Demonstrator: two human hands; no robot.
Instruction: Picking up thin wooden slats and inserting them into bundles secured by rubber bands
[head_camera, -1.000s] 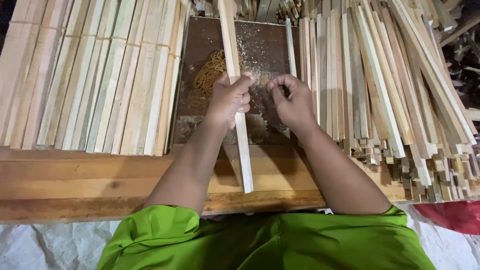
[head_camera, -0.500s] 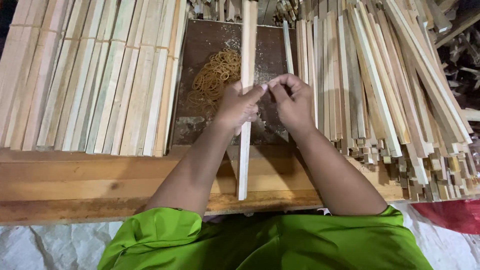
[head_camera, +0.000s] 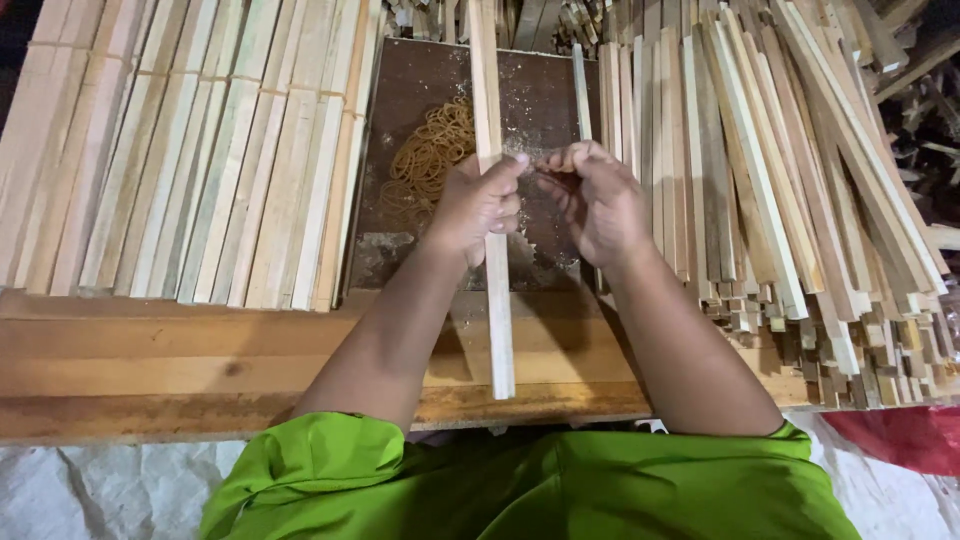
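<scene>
Your left hand (head_camera: 478, 205) is clenched round the long pale wooden slat (head_camera: 491, 190), near its middle, holding it lengthwise over the dark brown worktop (head_camera: 540, 90). It looks light, stiff and rough-sawn, so a mid-length hold balances it. Your right hand (head_camera: 598, 200) pinches something small beside the slat; what it is, you cannot tell.

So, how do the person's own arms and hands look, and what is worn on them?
Both arms are bare from the hands up past the elbows. The left hand and the right hand wear no gloves, and no rings, watch or bracelet show. A bright green garment with short sleeves covers the upper arms and body.
</scene>
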